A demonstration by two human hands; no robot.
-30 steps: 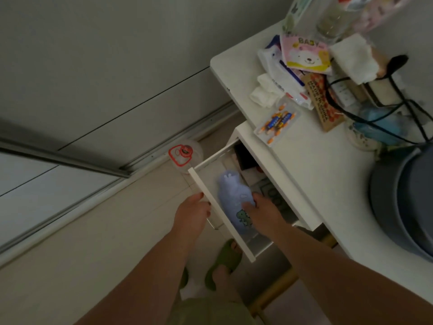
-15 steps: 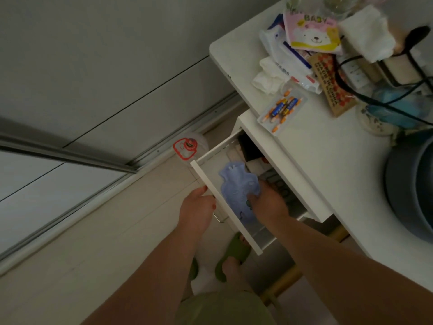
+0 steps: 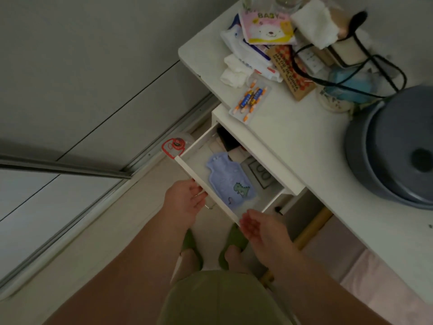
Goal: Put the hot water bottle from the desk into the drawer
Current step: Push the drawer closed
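A pale blue hot water bottle (image 3: 226, 180) with a green dinosaur print lies flat inside the open white drawer (image 3: 206, 188) under the desk (image 3: 304, 137). My left hand (image 3: 185, 200) grips the drawer's front panel near its metal handle. My right hand (image 3: 260, 227) hovers just outside the drawer's near corner, palm up, fingers apart, holding nothing and not touching the bottle.
The desk carries batteries in a clear pack (image 3: 250, 99), a "BABY" packet (image 3: 267, 28), tissues, black cables (image 3: 346, 64) and a grey round appliance (image 3: 398, 148). Dark items lie deeper in the drawer. A clear container with red markings (image 3: 174, 146) sits on the floor by the sliding-door track.
My right hand has let go of the hot water bottle and drawn back out of the drawer toward me. The bottle now lies uncovered in the drawer. My left hand stays on the drawer front.
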